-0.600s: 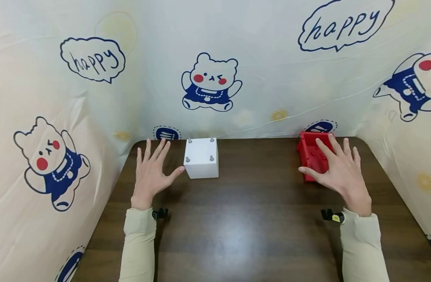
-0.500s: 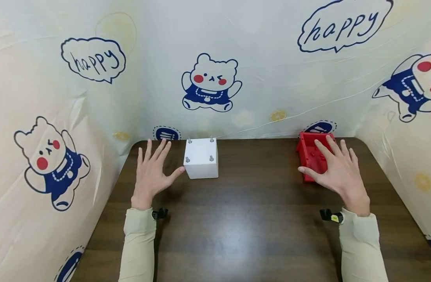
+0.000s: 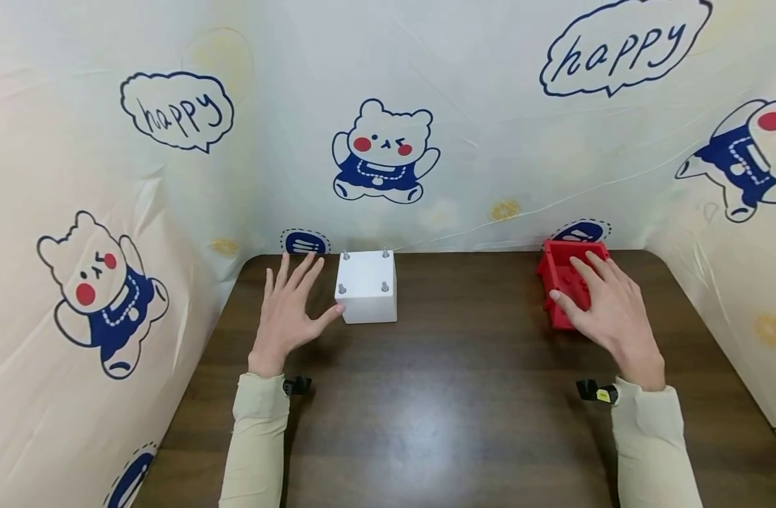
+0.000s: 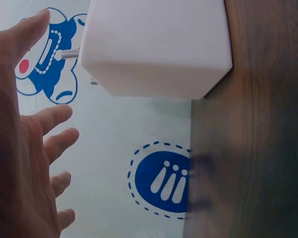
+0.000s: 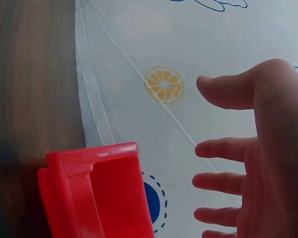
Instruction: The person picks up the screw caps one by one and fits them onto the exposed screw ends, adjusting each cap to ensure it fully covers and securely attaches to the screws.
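Observation:
A white block (image 3: 365, 286) with several metal bolts sticking up from its top stands near the back edge of the table. My left hand (image 3: 288, 314) hovers just left of it, fingers spread and thumb toward the block. In the left wrist view, a gap separates the thumb from the white block (image 4: 156, 49). At the back right stands a red open-topped bin (image 3: 556, 282), with small red shapes inside that I cannot make out. Over its right side is my right hand (image 3: 613, 317), hiding part of it. The right wrist view shows those fingers apart from the bin (image 5: 72, 193), holding nothing.
The dark wooden table (image 3: 451, 395) has rounded back corners. A pale printed cloth (image 3: 489, 141) hangs behind it and along both sides. Each wrist wears a small black camera, the left camera (image 3: 297, 386) and the right camera (image 3: 596, 391).
My left hand has shifted slightly right, toward the white block. The right hand's fingers have drawn closer together and its thumb has moved right over the red bin. The head view has shifted a little.

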`<state>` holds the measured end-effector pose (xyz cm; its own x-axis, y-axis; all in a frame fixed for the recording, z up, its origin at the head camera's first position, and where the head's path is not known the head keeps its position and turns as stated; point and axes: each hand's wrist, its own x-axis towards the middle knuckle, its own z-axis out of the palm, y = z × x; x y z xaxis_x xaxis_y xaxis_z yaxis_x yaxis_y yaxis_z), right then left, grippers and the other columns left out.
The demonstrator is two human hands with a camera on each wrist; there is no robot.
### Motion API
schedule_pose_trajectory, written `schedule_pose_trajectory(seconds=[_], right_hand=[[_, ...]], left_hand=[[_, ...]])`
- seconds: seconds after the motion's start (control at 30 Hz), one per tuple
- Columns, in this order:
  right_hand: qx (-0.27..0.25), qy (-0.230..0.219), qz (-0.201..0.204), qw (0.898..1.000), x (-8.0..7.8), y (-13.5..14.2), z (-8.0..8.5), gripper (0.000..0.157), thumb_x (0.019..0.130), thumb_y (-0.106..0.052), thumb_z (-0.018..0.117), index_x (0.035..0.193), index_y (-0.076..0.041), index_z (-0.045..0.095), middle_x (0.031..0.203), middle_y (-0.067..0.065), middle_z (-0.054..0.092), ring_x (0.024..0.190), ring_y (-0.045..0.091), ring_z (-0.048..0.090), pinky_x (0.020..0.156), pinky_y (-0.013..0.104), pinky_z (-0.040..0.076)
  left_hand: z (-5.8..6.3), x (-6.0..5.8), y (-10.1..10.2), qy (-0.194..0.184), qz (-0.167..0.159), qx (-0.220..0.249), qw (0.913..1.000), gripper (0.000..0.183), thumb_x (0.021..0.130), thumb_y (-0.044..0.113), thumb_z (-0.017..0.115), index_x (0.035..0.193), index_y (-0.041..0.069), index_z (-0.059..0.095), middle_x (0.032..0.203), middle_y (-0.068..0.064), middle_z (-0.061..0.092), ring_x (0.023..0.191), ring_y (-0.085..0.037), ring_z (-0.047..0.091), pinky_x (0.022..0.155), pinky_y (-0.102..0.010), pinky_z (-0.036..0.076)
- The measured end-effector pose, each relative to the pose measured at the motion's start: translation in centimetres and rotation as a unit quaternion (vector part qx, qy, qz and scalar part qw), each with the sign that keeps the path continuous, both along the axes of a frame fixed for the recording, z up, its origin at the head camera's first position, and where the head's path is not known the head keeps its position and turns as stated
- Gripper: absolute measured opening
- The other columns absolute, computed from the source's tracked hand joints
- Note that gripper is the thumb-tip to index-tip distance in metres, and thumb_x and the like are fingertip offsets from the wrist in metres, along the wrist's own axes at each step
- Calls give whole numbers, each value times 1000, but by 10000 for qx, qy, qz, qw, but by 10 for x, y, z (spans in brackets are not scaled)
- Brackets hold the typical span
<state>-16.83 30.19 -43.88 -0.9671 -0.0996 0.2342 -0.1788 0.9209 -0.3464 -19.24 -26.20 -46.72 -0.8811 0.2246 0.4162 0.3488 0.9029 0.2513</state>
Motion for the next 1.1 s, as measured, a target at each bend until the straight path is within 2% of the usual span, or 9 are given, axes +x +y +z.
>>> schedule_pose_trajectory(seconds=[0.27, 0.33, 0.57, 0.8, 0.93, 1.1], right_hand=[[-124, -126, 0, 9998, -2, 1, -8, 82, 95, -34, 74, 163, -4, 39, 165, 30, 35, 146, 56, 34, 106, 86, 36], [-138, -197, -23, 9997, -2, 1, -9, 81, 96, -33, 73, 164, -5, 38, 166, 30, 34, 147, 56, 33, 107, 85, 35], [-245, -381, -119, 9989, -6, 6, -13, 80, 97, -28, 72, 165, -5, 36, 168, 29, 33, 148, 56, 32, 108, 85, 34], [-294, -477, -128, 9983, -10, 9, -18, 76, 98, -26, 70, 163, -2, 38, 166, 31, 35, 146, 57, 34, 107, 85, 34], [-314, -366, -97, 9988, -12, 10, -20, 67, 100, -20, 65, 160, 0, 43, 164, 31, 37, 146, 56, 35, 109, 84, 33], [-322, -259, -79, 9991, -15, 12, -22, 65, 100, -17, 65, 159, 1, 44, 163, 31, 39, 144, 55, 37, 109, 84, 34]], left_hand=[[-1, -2, 4, 24, -222, 126, 9997, 97, 87, 68, 73, 166, 22, 41, 174, -4, 36, 167, -38, 10, 133, -64, 5], [-1, -3, 6, 9, -242, 123, 9996, 97, 87, 68, 73, 166, 21, 42, 174, -3, 35, 166, -37, 13, 133, -63, 8], [-5, -5, 10, 84, -362, 143, 9992, 96, 86, 65, 76, 165, 18, 44, 172, -6, 39, 161, -40, 30, 128, -64, 27], [-9, -6, 14, 15, -492, 360, 9981, 94, 86, 65, 77, 163, 19, 47, 171, -4, 41, 160, -37, 33, 124, -66, 32], [-10, -6, 18, -28, -549, 481, 9973, 94, 86, 65, 77, 162, 19, 47, 171, -3, 41, 159, -38, 34, 123, -68, 33], [-11, -6, 23, -138, -674, 745, 9948, 92, 87, 60, 79, 162, 19, 47, 171, -3, 40, 160, -37, 33, 123, -69, 33]])
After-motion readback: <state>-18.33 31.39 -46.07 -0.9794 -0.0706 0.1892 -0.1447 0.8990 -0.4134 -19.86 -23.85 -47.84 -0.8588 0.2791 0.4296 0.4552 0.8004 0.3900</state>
